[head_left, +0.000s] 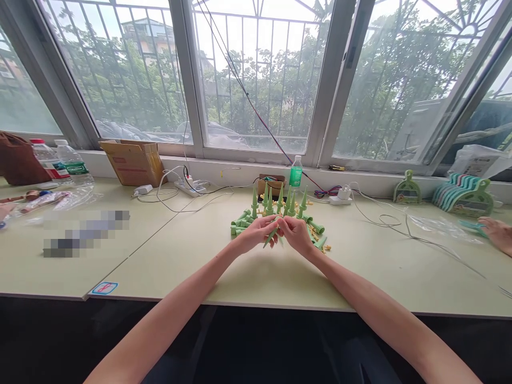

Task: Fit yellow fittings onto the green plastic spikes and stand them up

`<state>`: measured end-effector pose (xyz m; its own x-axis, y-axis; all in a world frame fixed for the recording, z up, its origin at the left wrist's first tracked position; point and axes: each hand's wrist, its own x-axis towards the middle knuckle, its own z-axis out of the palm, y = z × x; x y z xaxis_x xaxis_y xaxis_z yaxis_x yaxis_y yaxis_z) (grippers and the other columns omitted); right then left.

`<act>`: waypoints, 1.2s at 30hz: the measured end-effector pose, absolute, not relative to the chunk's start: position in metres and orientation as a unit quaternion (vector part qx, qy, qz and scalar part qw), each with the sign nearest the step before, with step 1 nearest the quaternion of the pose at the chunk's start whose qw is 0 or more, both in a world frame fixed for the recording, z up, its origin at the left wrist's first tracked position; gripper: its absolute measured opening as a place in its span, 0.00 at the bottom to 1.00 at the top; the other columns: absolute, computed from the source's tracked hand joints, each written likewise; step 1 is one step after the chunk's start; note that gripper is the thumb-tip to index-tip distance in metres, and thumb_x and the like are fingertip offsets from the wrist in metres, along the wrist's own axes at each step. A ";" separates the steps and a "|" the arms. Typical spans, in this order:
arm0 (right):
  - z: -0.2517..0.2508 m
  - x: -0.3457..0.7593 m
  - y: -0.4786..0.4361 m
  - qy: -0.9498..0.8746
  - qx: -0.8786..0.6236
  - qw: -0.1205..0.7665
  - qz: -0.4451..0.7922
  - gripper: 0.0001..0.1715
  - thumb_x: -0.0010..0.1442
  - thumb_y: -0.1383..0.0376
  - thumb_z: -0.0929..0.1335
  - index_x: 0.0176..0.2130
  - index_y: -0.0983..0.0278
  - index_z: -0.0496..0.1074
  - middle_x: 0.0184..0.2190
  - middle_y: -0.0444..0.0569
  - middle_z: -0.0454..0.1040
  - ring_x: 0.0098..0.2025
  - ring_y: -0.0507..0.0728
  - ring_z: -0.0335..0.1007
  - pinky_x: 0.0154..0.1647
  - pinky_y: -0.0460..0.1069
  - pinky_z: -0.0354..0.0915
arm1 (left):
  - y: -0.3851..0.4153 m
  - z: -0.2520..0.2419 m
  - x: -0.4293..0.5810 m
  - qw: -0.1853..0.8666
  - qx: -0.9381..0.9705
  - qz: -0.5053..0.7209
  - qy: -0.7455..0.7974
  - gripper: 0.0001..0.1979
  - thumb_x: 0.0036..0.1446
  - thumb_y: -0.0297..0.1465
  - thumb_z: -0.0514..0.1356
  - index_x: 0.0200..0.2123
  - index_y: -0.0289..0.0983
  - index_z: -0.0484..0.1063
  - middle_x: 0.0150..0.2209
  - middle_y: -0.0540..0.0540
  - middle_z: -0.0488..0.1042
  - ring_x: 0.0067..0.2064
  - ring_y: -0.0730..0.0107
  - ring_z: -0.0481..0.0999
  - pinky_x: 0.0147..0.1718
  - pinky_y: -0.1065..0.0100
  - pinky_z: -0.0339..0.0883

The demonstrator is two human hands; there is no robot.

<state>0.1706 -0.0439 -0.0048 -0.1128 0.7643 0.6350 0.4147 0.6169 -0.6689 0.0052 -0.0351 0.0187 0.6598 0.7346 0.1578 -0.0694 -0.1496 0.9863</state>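
Note:
My left hand [256, 234] is closed around a green plastic watering spike [270, 238], its pointed end slanting down to the left. Pressed close against it, my right hand [298, 234] pinches at the spike's upper end; whatever small part lies between those fingertips is hidden. Just behind both hands, several assembled green spikes [303, 202] stand upright, tips up. Loose green tubes and caps [242, 221] lie to the left of them, with more green pieces [317, 228] on the right. Small yellow valve-like parts [328, 248] are scattered among the right-hand pieces.
A small open box [270, 186] and a green-labelled bottle [296, 172] stand behind the spikes. Cables and power strips [191, 184] run along the windowsill. A cardboard box [134, 162] is at back left. Another person's hand [498, 234] is at right, near stacked green dustpan-like items [464, 194].

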 end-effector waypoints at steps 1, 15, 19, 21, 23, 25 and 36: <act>-0.005 0.171 -0.044 -0.729 -0.398 0.532 0.166 0.31 0.64 0.47 0.58 0.19 0.63 0.61 0.16 0.44 0.65 0.20 0.49 0.57 0.22 0.45 0.54 | -0.035 0.019 0.005 0.608 0.683 0.328 0.239 0.28 0.56 0.48 0.59 0.54 0.36 0.69 0.35 0.43 0.73 0.26 0.76 0.70 0.26 0.71 0.65; -0.005 0.172 -0.045 -0.734 -0.372 0.548 0.152 0.30 0.66 0.51 0.59 0.18 0.64 0.61 0.16 0.43 0.65 0.18 0.48 0.57 0.22 0.44 0.54 | -0.033 0.019 0.001 0.653 0.662 0.312 0.198 0.30 0.58 0.45 0.58 0.60 0.36 0.63 0.37 0.41 0.73 0.30 0.71 0.73 0.30 0.67 0.67; -0.005 0.172 -0.045 -0.731 -0.377 0.550 0.148 0.30 0.65 0.51 0.60 0.18 0.64 0.60 0.15 0.42 0.64 0.18 0.48 0.56 0.22 0.44 0.54 | -0.033 0.019 0.000 0.666 0.649 0.311 0.195 0.30 0.59 0.46 0.57 0.60 0.36 0.64 0.37 0.40 0.73 0.31 0.70 0.74 0.31 0.66 0.68; -0.005 0.172 -0.045 -0.731 -0.378 0.549 0.146 0.30 0.65 0.50 0.60 0.17 0.64 0.60 0.14 0.42 0.64 0.18 0.48 0.56 0.21 0.44 0.54 | -0.032 0.019 0.000 0.668 0.649 0.309 0.192 0.29 0.59 0.46 0.56 0.60 0.37 0.63 0.37 0.40 0.73 0.31 0.69 0.74 0.31 0.66 0.68; -0.005 0.172 -0.045 -0.731 -0.378 0.549 0.147 0.31 0.65 0.50 0.60 0.17 0.64 0.60 0.15 0.43 0.64 0.18 0.48 0.56 0.21 0.44 0.54 | -0.032 0.019 0.000 0.665 0.653 0.307 0.193 0.29 0.59 0.46 0.56 0.60 0.38 0.63 0.37 0.40 0.73 0.32 0.70 0.74 0.31 0.66 0.68; -0.004 0.172 -0.046 -0.731 -0.376 0.549 0.150 0.31 0.65 0.50 0.60 0.17 0.64 0.60 0.15 0.43 0.64 0.18 0.48 0.56 0.21 0.44 0.54 | -0.032 0.019 0.000 0.659 0.660 0.303 0.194 0.30 0.59 0.44 0.58 0.61 0.39 0.62 0.38 0.40 0.73 0.32 0.70 0.74 0.32 0.66 0.68; -0.005 0.173 -0.046 -0.733 -0.394 0.536 0.144 0.31 0.63 0.48 0.61 0.17 0.64 0.59 0.13 0.42 0.60 0.18 0.48 0.52 0.20 0.45 0.51 | -0.028 0.011 -0.003 0.663 0.660 0.296 0.191 0.35 0.58 0.42 0.60 0.65 0.38 0.55 0.31 0.43 0.74 0.30 0.71 0.72 0.31 0.67 0.65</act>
<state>0.1727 -0.0464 -0.0048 -0.1147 0.7311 0.6726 0.4225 0.6487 -0.6331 -0.0030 -0.0283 0.0110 0.7515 0.6450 0.1382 -0.1415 -0.0470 0.9888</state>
